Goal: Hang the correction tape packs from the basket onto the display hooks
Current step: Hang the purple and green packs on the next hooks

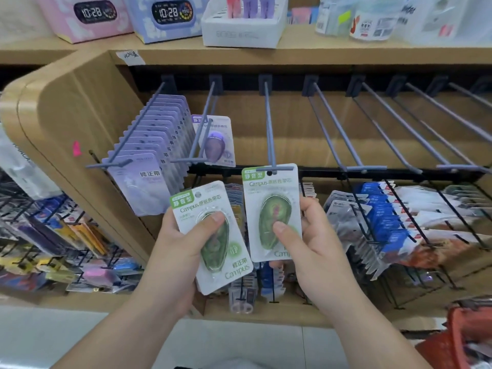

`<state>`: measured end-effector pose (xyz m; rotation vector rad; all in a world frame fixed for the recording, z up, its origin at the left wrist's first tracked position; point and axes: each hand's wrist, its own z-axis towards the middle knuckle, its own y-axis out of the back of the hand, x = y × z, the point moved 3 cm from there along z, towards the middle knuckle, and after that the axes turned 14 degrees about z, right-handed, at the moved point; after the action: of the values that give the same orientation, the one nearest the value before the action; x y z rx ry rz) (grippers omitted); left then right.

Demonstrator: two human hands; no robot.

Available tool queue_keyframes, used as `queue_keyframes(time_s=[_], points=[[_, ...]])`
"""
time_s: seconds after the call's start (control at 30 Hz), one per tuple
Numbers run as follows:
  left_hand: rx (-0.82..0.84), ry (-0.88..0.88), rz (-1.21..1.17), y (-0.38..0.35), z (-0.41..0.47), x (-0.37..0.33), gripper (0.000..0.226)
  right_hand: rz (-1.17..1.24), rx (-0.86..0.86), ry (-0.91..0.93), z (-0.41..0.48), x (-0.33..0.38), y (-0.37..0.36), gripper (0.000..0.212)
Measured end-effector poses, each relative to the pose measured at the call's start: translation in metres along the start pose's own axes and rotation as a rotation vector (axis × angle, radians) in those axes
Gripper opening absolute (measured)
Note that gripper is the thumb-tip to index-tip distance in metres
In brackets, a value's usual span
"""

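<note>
head view: the left hand grips a green correction tape pack from below, thumb pressed on the clear blister and fingers curled behind the card, the pack tilted with its top leaning left – it hangs on nothing, held in the air in front of the lower racks

the right hand pinches a second green pack by its lower half, thumb on the front and fingers wrapped round the right edge; this pack stands nearly upright, and its top edge with the hang hole meets the front tip of the third display hook – whether the hook has passed through the hole cannot be told

on the first hook to the left hangs a full row of purple packs, and a single purple pack sits far back on the second hook; further grey hooks run to the right

a red basket shows at the lower right corner, its contents unclear

on the wooden shelf above stand a pink clock box and a blue clock box, and blue-carded goods hang on the lower rack at right
</note>
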<state>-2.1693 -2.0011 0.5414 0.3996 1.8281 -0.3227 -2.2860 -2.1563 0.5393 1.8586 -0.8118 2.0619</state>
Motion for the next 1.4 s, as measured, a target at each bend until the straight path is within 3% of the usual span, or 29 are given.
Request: queue_keyframes(time_s=[0.4,0.83,1.03,1.1,1.27,1.33,1.4], points=[[-0.005,0.036,0.01,0.008,-0.009,0.0,0.059,-0.06,-0.079,0.104,0.017,-0.017,0.001,0.025],[0.047,0.012,0.011,0.004,-0.015,-0.01,0.06,-0.308,-0.19,0.035,0.123,-0.017,0.003,0.011],[0.067,-0.005,-0.005,0.003,-0.01,-0.01,0.058,-0.367,-0.263,0.069,0.092,-0.023,0.01,0.045],[0.069,-0.005,0.001,0.001,-0.009,-0.009,0.058,-0.28,-0.213,0.073,0.06,-0.016,0.003,0.04],[0.058,0.014,0.016,-0.013,-0.005,-0.002,0.045,-0.148,0.141,-0.044,-0.001,-0.011,-0.023,0.052],[0.073,0.018,0.034,-0.02,-0.003,0.001,0.039,-0.15,0.119,-0.061,-0.005,-0.013,-0.023,0.044],[0.106,0.017,0.068,-0.024,-0.002,0.002,0.047,-0.153,0.115,-0.071,-0.005,-0.013,-0.02,0.039]])
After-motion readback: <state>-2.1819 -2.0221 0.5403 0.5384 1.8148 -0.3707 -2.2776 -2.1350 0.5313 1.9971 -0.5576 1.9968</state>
